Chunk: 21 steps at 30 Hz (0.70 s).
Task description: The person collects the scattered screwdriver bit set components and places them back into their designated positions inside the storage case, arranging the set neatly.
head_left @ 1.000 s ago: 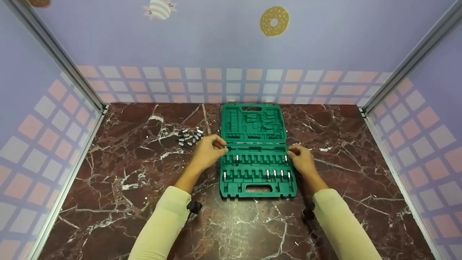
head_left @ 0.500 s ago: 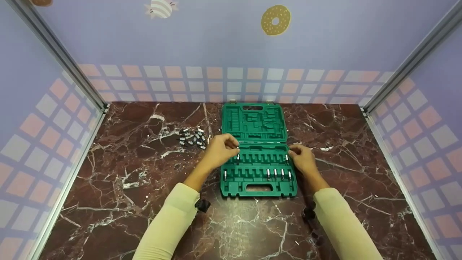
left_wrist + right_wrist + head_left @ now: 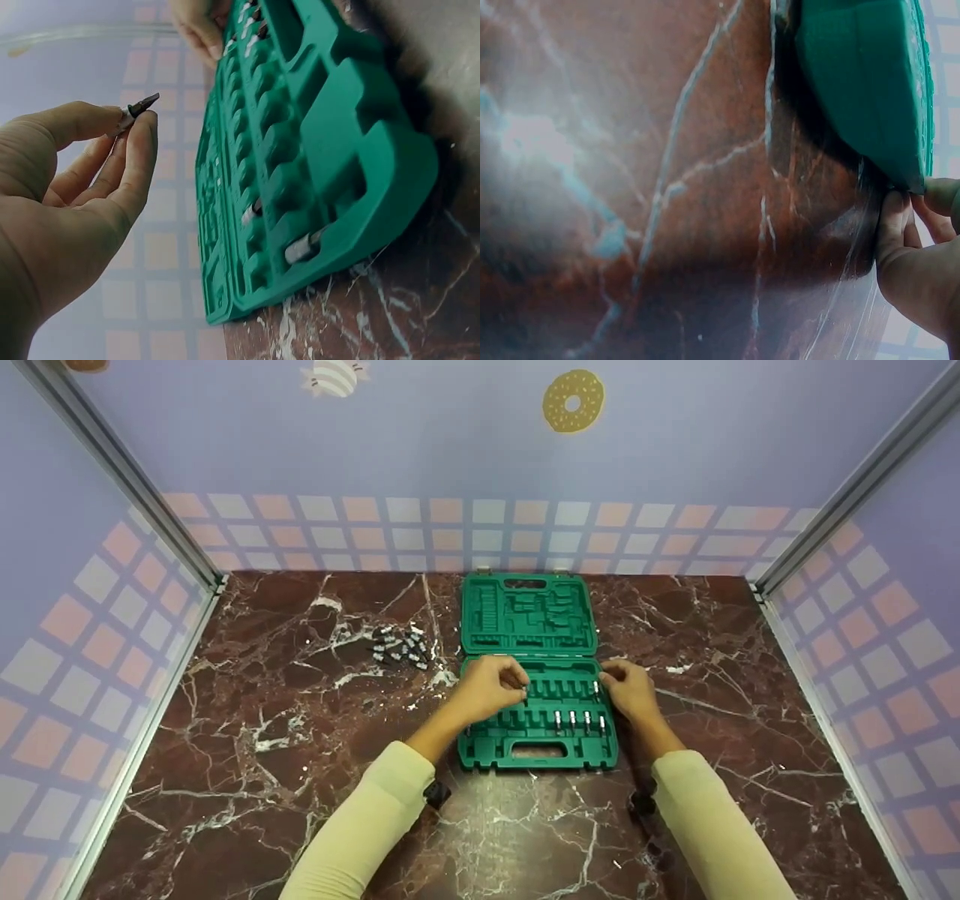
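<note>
My left hand (image 3: 484, 690) is over the left half of an open green plastic tool case (image 3: 487, 754). Between thumb and forefinger it pinches a bit socket (image 3: 133, 115) with a silver base and a dark flat tip, held clear of the slots in the left wrist view. My right hand (image 3: 628, 688) grips the right edge of the case, thumb and fingers at its rim in the right wrist view. Several silver bit sockets (image 3: 572, 720) sit in the slots on the right side of the lower row. Another bit socket (image 3: 302, 247) lies in a slot near the case's left end.
Left of the case, a loose pile of bit sockets (image 3: 399, 646) lies on the dark red marbled table (image 3: 300, 780). The moulded lid (image 3: 529, 615) is folded back toward the tiled-pattern wall (image 3: 405, 525). Side walls stand to the left and right.
My left hand has moved right, from the case's left edge to over its slots, carrying the bit socket and covering part of the rows. My right hand stays at the case's right edge.
</note>
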Tool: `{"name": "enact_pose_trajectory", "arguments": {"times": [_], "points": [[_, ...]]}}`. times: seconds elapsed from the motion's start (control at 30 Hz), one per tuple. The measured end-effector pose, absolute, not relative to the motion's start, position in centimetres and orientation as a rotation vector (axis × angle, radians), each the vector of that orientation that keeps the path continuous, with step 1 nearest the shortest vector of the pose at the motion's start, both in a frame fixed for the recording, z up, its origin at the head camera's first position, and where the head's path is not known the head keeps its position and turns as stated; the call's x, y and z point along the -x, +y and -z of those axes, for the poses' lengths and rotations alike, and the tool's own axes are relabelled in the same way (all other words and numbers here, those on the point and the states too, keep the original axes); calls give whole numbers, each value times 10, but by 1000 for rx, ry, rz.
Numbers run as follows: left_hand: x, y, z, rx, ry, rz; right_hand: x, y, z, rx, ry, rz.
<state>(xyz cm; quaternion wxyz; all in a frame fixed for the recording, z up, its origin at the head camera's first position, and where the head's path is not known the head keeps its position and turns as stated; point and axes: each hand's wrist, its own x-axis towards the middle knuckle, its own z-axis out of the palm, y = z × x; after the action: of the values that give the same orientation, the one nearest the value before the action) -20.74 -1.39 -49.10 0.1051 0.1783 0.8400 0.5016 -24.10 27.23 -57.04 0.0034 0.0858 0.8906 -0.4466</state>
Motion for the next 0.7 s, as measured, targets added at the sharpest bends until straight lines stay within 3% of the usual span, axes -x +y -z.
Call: {"name": "enact_pose_trajectory", "arguments": {"times": [0.7], "points": [[206,26,519,-621,2532,-1130,239,272,569,-280,2781,1414]]}}
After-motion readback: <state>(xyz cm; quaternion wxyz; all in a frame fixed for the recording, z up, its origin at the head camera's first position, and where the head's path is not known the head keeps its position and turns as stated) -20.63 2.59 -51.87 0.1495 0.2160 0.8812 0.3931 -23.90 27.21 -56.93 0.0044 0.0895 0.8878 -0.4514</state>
